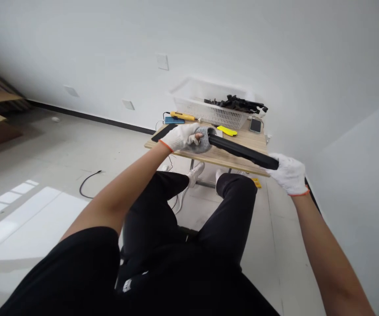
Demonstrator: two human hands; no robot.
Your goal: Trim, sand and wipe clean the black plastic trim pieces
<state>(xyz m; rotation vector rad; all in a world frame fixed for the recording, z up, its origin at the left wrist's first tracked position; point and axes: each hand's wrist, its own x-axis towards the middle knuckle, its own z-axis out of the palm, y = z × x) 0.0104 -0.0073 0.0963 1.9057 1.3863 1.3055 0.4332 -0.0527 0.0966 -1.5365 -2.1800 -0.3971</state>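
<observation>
A long black strip, plastic-looking, slants above the front of the small wooden table. My left hand, in a white glove with an orange cuff, is closed around a grey fuzzy cloth at the strip's left end. The cloth is curled like a sleeve, and how far the strip goes into it is hidden. At the strip's right end, my right hand, gloved likewise, is closed on it, beyond the table's right edge. On the tabletop by my left hand lies a flat black piece.
On the wooden table stands a white plastic basket with black parts. Nearby are a yellow-handled tool, a blue box, a yellow cutter and a phone. A black cable lies on the floor.
</observation>
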